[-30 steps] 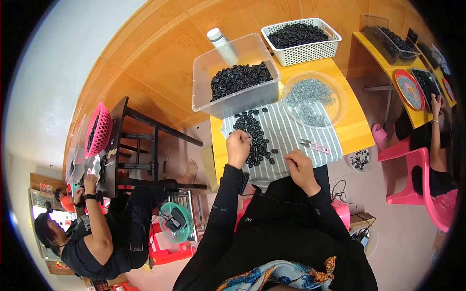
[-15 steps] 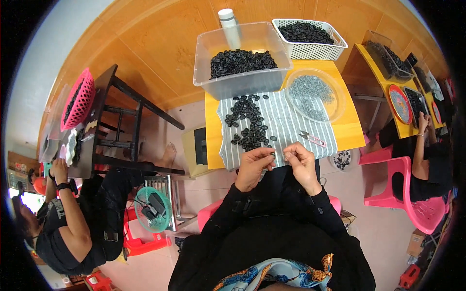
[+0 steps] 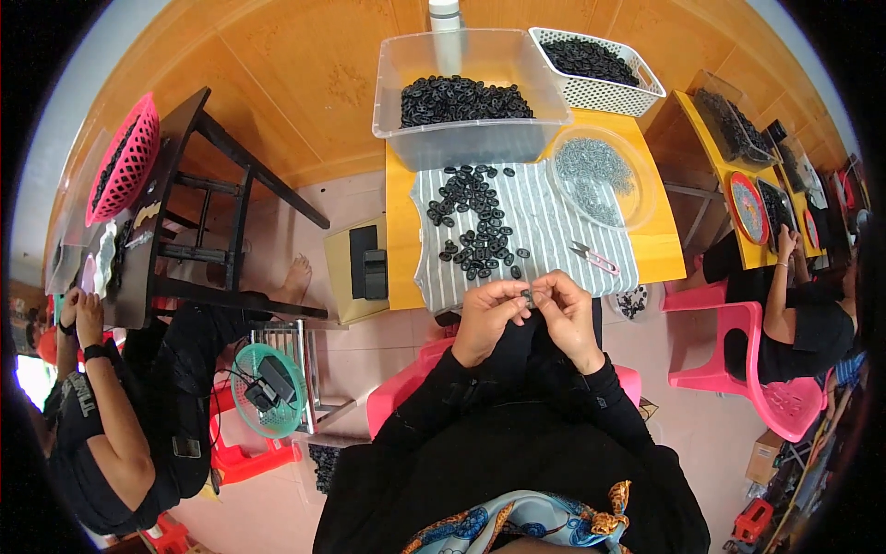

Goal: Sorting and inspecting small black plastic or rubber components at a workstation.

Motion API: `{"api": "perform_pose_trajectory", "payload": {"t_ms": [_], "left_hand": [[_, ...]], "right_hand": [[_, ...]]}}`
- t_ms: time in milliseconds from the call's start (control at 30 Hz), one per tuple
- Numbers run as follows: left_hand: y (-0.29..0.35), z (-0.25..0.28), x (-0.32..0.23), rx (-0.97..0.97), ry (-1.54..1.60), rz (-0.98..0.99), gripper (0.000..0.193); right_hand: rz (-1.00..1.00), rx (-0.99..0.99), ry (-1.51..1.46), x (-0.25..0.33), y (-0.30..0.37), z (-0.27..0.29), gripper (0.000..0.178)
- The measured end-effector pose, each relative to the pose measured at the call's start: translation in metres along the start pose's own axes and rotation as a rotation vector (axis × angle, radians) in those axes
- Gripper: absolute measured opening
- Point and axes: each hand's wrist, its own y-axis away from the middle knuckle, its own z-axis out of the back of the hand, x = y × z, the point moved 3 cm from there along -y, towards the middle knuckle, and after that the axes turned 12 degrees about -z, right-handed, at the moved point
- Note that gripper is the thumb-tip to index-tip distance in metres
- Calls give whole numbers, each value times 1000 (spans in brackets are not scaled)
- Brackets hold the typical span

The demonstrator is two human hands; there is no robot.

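- Brown wood wall (image 3: 295, 74) across the top.
- Pink basket (image 3: 126, 159), upper left.
- Black oval bits (image 3: 485, 227) on striped cloth (image 3: 543, 226), middle.
- Left hand (image 3: 486, 325), below them: fingers pinching one small dark bit (image 3: 527, 295).
- Right hand (image 3: 568, 323), beside it: fingers pinched at that bit too.
- Little scissors (image 3: 600, 260), right of middle.

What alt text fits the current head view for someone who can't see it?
A person's left hand and right hand meet around a small dark piece by a striped cloth's near edge. Loose black pieces and pink snips lie on the cloth; beyond are a clear bin of black pieces and a dish of small grey bits.
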Motion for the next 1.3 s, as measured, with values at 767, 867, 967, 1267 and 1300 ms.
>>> {"api": "perform_pose_trajectory", "payload": {"t_ms": [767, 867, 967, 1267, 1300], "left_hand": [[2, 24, -3, -139, 38, -11, 17], [3, 26, -4, -136, 49, -16, 14], [2, 27, -6, -136, 49, 0, 12], [3, 28, -5, -141, 49, 46, 10], [3, 28, -5, -138, 52, 49, 10]], "right_hand": [[180, -181, 689, -6, -51, 11, 13], [222, -175, 845, -4, -56, -3, 16], [185, -208, 880, -11, -58, -8, 16], [-143, -147, 491, -20, -61, 15, 11], [-98, -193, 536, -16, -60, 20, 11]]}}
